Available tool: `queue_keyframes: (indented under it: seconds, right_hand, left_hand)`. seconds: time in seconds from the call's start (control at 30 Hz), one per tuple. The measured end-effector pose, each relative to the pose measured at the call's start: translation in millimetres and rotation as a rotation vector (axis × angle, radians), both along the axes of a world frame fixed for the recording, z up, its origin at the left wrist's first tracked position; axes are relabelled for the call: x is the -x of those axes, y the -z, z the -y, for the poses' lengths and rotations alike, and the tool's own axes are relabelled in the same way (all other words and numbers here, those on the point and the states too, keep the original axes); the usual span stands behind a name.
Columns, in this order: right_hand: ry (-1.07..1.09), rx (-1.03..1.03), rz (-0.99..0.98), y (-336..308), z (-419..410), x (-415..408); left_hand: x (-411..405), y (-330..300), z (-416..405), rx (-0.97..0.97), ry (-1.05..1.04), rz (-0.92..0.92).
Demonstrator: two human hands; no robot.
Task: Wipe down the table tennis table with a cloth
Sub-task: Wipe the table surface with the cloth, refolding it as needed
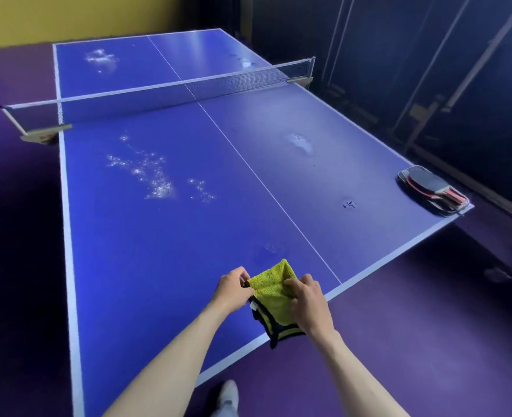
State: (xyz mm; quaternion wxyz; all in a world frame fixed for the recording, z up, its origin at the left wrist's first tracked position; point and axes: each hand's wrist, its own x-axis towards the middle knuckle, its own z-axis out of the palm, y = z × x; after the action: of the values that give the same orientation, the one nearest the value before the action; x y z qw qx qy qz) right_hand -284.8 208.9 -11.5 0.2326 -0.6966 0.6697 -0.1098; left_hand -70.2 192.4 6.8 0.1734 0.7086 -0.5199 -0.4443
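Observation:
A blue table tennis table (158, 242) fills the view, with white lines and a net (164, 96) across its middle. A folded yellow cloth (271, 291) with a black edge sits over the table's near end. My left hand (233, 288) pinches the cloth's left edge. My right hand (307, 302) grips its right side, fingers curled into the fabric. Wet patches and droplets (154, 179) glisten on the near left half, and a smear (301, 142) shows on the near right half. More wet marks (101, 58) lie beyond the net.
A case with red and black paddles (432, 191) lies at the table's near right corner. Net clamps stick out at both sides (42, 135). Purple floor surrounds the table, dark partitions (429, 70) stand to the right, and my shoe (229, 392) shows by the near edge.

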Motion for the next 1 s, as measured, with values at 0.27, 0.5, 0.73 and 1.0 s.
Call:
queue_keyframes:
  seconds: [0.27, 0.5, 0.73, 1.0]
  right_hand:
    - [-0.03, -0.058, -0.088, 26.5, 113.6, 57.4]
    - [-0.104, -0.037, -0.168, 37.1, 221.4, 90.5]
    - [-0.204, 0.093, -0.189, 58.3, 324.7, 100.4]
    - [-0.687, 0.056, -0.075, 139.2, 368.7, 111.4]
  left_hand:
    - [50.8, 38.6, 112.4, -0.059, 0.013, 0.071]
    - [83.8, 48.2, 196.0, -0.077, -0.039, 0.032]
    - [106.0, 56.1, 260.4, -0.035, -0.21, 0.077]
    - [145.5, 87.8, 262.6, 0.067, -0.575, 0.149]
